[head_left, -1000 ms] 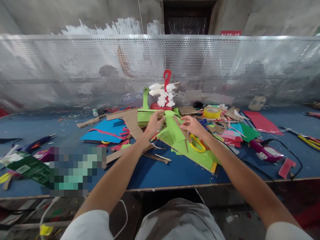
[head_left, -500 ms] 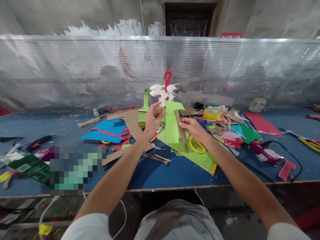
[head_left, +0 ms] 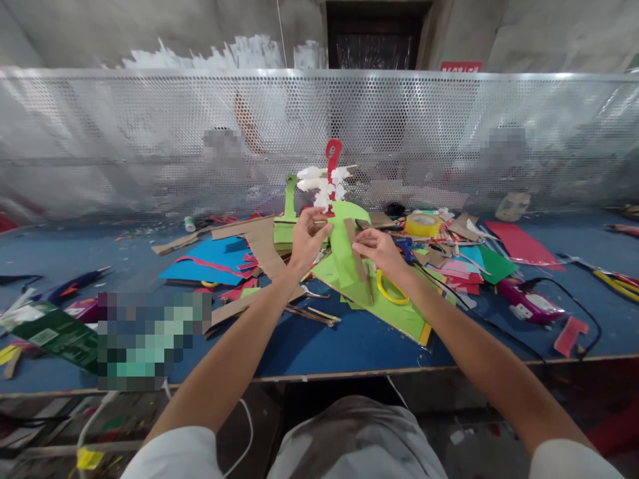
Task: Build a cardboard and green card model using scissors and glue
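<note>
My left hand [head_left: 306, 239] grips the left edge of a light green paper piece [head_left: 344, 249] and holds it upright above the blue table [head_left: 329, 339]. On its right side my right hand [head_left: 378, 251] pinches a brown cardboard strip [head_left: 355, 258] that lies against the green piece. Under both hands lies a larger green sheet [head_left: 399, 313] with yellow scissors [head_left: 390, 290] on it. Behind stands a small model with a red hook and white fluff [head_left: 327, 183].
Coloured paper and cardboard scraps [head_left: 249, 256] litter the table. A yellow tape roll [head_left: 423, 225] sits at the back right, a pink glue gun [head_left: 529, 303] with its cable at right, a blue glue gun [head_left: 74, 287] at left. A perforated metal screen [head_left: 150, 133] closes the far side.
The green piece was lifted from flat on the pile to upright. My right hand brought the cardboard strip against it, and both hands have drawn closer together.
</note>
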`<state>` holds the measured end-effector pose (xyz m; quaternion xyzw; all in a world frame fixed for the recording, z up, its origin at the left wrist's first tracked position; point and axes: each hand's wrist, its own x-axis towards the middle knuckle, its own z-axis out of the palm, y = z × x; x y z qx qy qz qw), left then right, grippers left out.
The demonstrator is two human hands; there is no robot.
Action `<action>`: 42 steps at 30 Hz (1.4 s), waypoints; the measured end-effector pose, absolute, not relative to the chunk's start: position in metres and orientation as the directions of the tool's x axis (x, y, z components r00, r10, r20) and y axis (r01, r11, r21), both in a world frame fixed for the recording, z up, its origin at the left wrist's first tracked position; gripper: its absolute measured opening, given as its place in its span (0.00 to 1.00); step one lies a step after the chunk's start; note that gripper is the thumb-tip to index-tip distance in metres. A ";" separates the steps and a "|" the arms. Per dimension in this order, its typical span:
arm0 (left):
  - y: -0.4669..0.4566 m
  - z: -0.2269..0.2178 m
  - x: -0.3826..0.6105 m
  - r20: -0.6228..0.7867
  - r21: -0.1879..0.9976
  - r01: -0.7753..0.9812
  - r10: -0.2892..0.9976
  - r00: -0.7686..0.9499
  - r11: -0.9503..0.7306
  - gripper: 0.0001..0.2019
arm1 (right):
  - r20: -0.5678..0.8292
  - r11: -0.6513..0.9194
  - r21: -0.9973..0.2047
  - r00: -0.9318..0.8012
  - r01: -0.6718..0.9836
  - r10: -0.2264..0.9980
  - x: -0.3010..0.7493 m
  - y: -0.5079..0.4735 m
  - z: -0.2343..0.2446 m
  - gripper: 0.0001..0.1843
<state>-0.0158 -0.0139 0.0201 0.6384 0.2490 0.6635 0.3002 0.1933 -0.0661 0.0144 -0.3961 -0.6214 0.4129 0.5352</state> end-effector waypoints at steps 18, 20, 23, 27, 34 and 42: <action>-0.035 0.013 0.010 0.475 0.879 -0.127 0.865 0.161 -0.459 0.30 | 0.464 0.482 -0.871 -0.162 0.093 0.871 0.194 -0.056 0.009 0.20; -0.035 0.012 0.012 0.455 0.888 -0.167 0.874 0.172 -0.429 0.30 | 0.461 0.478 -0.875 -0.168 0.077 0.872 0.195 -0.055 0.009 0.21; -0.036 0.012 0.014 0.421 0.898 -0.218 0.889 0.179 -0.381 0.31 | 0.434 0.451 -0.890 -0.174 0.069 0.884 0.196 -0.056 0.010 0.21; -0.037 0.011 0.016 0.389 0.901 -0.279 0.905 0.175 -0.333 0.32 | 0.403 0.420 -0.905 -0.182 0.070 0.897 0.197 -0.056 0.009 0.22; -0.035 0.009 0.016 0.397 0.887 -0.299 0.913 0.098 -0.353 0.28 | 0.437 0.465 -0.878 -0.209 0.111 0.875 0.195 -0.057 0.008 0.22; -0.028 0.017 0.002 0.388 0.871 -0.372 0.914 0.119 -0.321 0.32 | 0.486 0.534 -0.814 -0.237 0.227 0.841 0.198 -0.065 0.013 0.24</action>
